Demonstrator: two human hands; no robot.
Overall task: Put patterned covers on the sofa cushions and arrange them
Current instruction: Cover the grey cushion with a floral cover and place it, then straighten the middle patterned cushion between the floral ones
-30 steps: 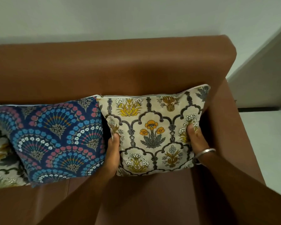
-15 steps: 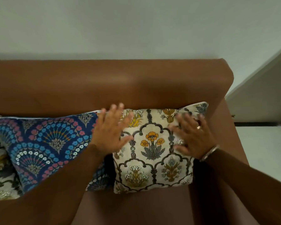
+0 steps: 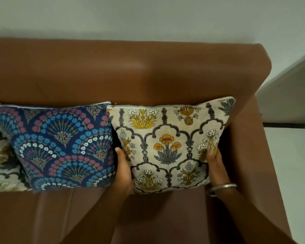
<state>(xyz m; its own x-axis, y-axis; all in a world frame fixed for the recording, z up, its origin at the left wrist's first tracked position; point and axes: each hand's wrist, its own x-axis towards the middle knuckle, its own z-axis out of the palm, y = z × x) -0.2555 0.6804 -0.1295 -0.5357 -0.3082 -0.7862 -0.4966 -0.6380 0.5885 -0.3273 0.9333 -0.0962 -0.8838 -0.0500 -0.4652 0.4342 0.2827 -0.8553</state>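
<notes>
A cream cushion with orange and yellow flowers under grey arches (image 3: pixel 167 143) stands upright against the back of the brown sofa (image 3: pixel 130 73), at its right end. My left hand (image 3: pixel 124 170) grips its left edge and my right hand (image 3: pixel 217 166), a silver bangle on its wrist, grips its right edge. Next to it on the left leans a navy cushion with blue and pink fan patterns (image 3: pixel 60 145). A third cream cushion (image 3: pixel 0 155) shows partly at the left border, behind the navy one.
The sofa's right armrest (image 3: pixel 250 147) rises just beside the cream cushion. Bare brown seat (image 3: pixel 51 213) lies in front of the cushions. A pale wall runs behind the sofa, and a light floor (image 3: pixel 292 164) lies to the right.
Half a second ago both hands were spread flat on the cream cushion's front. Now they are back at its two side edges, gripping it as they did one second ago.
</notes>
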